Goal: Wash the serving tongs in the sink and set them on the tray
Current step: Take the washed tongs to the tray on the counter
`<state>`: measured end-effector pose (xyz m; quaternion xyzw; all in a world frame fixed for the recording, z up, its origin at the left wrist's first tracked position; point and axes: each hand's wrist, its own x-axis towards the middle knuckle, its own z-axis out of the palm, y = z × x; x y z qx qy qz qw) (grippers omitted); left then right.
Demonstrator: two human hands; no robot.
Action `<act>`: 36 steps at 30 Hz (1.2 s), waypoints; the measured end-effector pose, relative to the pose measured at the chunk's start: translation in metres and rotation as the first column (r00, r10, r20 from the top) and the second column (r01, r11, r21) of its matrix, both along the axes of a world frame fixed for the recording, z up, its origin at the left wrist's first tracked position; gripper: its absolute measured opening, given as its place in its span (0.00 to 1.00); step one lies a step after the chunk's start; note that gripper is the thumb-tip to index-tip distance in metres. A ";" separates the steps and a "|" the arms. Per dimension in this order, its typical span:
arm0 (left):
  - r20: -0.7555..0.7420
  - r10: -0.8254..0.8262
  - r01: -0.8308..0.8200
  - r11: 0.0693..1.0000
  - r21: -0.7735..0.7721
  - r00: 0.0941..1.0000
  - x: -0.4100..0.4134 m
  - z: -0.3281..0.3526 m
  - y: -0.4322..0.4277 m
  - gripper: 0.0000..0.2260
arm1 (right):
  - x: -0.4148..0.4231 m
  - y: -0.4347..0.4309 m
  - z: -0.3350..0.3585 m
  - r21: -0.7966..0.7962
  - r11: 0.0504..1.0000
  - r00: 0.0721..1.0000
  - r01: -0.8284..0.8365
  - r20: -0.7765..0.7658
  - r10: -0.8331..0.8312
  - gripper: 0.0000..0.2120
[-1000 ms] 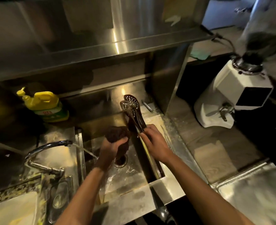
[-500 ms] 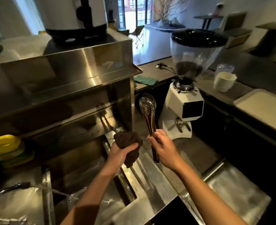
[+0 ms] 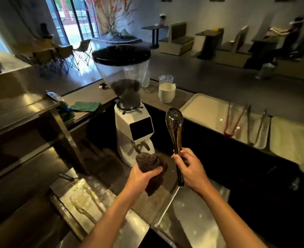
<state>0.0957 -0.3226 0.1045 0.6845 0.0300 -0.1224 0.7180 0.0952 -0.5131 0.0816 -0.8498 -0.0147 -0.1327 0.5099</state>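
My right hand (image 3: 191, 170) grips the steel serving tongs (image 3: 175, 129) by their handles. They stand upright, with the perforated spoon heads pointing up and pressed together. Just left of it, my left hand (image 3: 141, 178) squeezes a dark brown scrubbing sponge (image 3: 150, 164), a little apart from the tongs. Both hands hover over the steel counter edge in front of the grinder. A pale tray (image 3: 203, 109) sits on the raised counter to the right and holds several other tongs (image 3: 244, 122). The sink is out of frame.
A white coffee grinder (image 3: 134, 122) with a bean hopper stands right behind my hands. A white cup (image 3: 166, 92) and a green cloth (image 3: 85, 106) lie on the back counter. A second tray (image 3: 290, 140) sits at far right. A steel shelf (image 3: 22, 108) rises at left.
My view swung up and right, away from the sink toward the trays. Both hands lifted out of the basin, carrying the tongs and the sponge to the right.
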 end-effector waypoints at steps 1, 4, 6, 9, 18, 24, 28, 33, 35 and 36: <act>0.009 -0.025 0.025 1.000 0.010 1.000 0.002 0.001 -0.013 0.10 | -0.001 -0.014 -0.001 0.005 1.000 1.000 0.025 -0.008 -0.025 0.07; 0.044 -0.118 0.118 0.993 0.021 0.992 0.007 0.011 -0.046 0.10 | -0.006 -0.045 0.002 0.018 0.995 0.995 0.099 -0.017 -0.099 0.08; 0.065 -0.159 0.158 0.987 0.029 0.985 0.009 0.017 -0.066 0.11 | -0.009 -0.063 0.007 0.015 0.989 0.989 0.149 -0.008 -0.149 0.06; 0.083 -0.177 0.176 0.984 0.026 0.981 0.017 0.021 -0.094 0.12 | -0.007 -0.090 0.015 -0.006 0.979 0.979 0.202 0.023 -0.202 0.02; 0.089 -0.122 0.129 0.989 -0.075 0.989 0.060 0.032 -0.157 0.09 | 0.045 -0.160 0.062 -0.193 0.899 0.919 0.394 0.051 -0.392 0.12; 0.037 -0.046 0.051 0.987 -0.153 0.998 0.097 0.045 -0.189 0.07 | 0.099 -0.183 0.085 -0.233 0.852 0.882 0.469 0.070 -0.467 0.13; 0.020 -0.008 0.011 0.987 -0.163 1.000 0.121 0.050 -0.202 0.08 | 0.141 -0.189 0.085 -0.337 0.804 0.851 0.490 -0.016 -0.525 0.17; 0.017 0.001 0.002 0.985 -0.173 1.000 0.137 0.051 -0.211 0.09 | 0.191 -0.196 0.081 -0.437 0.764 0.819 0.475 -0.099 -0.566 0.21; -0.017 0.031 -0.034 0.984 -0.174 0.999 0.141 0.049 -0.213 0.09 | 0.202 -0.199 0.078 -0.469 0.747 0.798 0.470 -0.136 -0.588 0.22; -0.035 0.047 -0.053 0.984 -0.169 0.998 0.143 0.049 -0.214 0.10 | 0.207 -0.200 0.076 -0.492 0.732 0.784 0.471 -0.146 -0.603 0.22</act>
